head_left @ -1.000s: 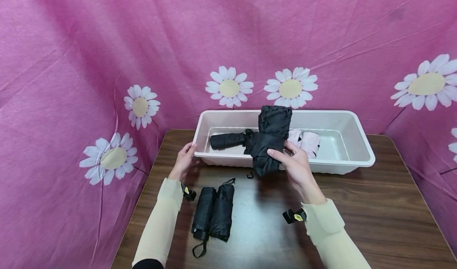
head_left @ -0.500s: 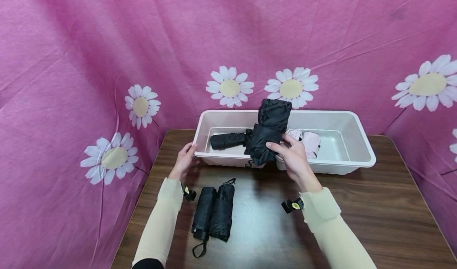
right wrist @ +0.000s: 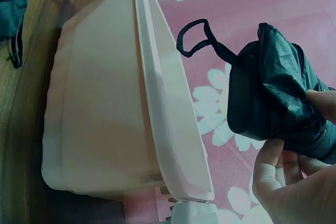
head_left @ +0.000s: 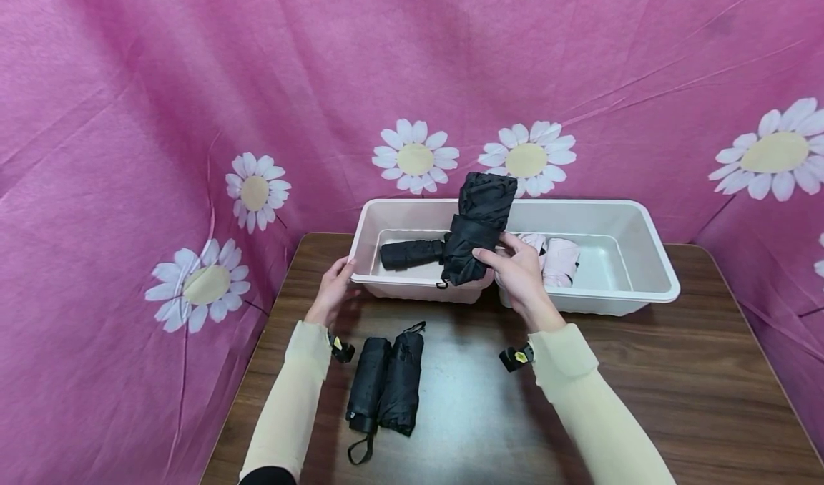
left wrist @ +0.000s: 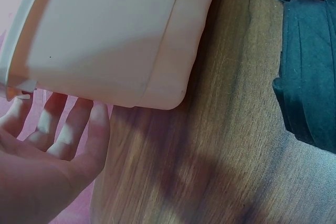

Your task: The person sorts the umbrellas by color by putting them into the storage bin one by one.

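My right hand [head_left: 523, 281] pinches a folded black umbrella [head_left: 479, 227] between thumb and fingers, tilted over the right end of the pinkish-white left bin [head_left: 421, 282]. A wrist loop [right wrist: 197, 38] hangs off the umbrella's handle end in the right wrist view. At that bin's front left corner, my left hand [head_left: 331, 290] holds the rim, with its fingers [left wrist: 73, 127] bent against the end wall below. Another black umbrella [head_left: 407, 254] lies inside the left bin, its right end hidden behind the held one.
Beside it stands a white right bin [head_left: 634, 295] containing pale pink folded umbrellas [head_left: 560, 262]. Two black umbrellas, one on the left [head_left: 368, 381] and one on the right [head_left: 402, 385], lie side by side on the brown wooden table [head_left: 695, 370]. A pink flowered cloth [head_left: 547, 63] hangs behind.
My right hand has moved left and slightly away from me, carrying the black umbrella from the gap between the bins to above the left bin. The left hand stays at the rim.
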### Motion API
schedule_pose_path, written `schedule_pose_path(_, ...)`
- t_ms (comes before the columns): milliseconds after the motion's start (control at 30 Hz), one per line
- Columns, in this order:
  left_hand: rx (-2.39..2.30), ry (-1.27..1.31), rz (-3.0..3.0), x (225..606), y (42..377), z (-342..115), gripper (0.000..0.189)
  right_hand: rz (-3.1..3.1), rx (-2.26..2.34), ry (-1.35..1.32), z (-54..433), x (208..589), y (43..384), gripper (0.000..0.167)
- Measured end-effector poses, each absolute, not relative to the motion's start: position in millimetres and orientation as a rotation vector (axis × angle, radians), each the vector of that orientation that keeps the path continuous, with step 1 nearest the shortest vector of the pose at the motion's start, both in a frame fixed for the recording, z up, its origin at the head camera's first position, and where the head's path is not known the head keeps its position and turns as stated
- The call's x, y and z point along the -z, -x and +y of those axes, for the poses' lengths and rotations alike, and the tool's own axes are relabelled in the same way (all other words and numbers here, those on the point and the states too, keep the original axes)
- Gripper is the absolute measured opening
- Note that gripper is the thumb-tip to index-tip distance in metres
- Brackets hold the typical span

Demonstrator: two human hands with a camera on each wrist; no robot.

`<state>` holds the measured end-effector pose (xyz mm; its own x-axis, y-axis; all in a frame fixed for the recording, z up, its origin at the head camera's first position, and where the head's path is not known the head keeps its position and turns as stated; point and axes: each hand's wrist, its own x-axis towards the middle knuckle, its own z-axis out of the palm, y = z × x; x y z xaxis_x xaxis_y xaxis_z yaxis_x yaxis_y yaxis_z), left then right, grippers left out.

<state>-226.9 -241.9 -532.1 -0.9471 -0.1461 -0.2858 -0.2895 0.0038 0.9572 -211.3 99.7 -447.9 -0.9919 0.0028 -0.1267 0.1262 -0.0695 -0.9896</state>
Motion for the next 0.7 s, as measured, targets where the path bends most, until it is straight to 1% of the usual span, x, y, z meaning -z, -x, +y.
schedule_pose_path(300, -2.098, 0.462, 2.152, 534.1, 228.7, -242.6, 0.045, 2.115, 2.269, -0.172, 85.4, 454.0, 220.4, 0.052)
schedule_pose_path(533, -2.076, 0.487, 2.167, 533.8, 227.6, -241.2, 0.044, 2.148, 2.243, -0.179, 79.5, 455.7, 220.3, 0.051)
schedule_pose_path(700, -2.073, 0.478, 2.144, 534.0, 228.3, -242.2, 0.047, 2.129, 2.27, -0.19, 76.2, 458.8, 221.8, 0.05)
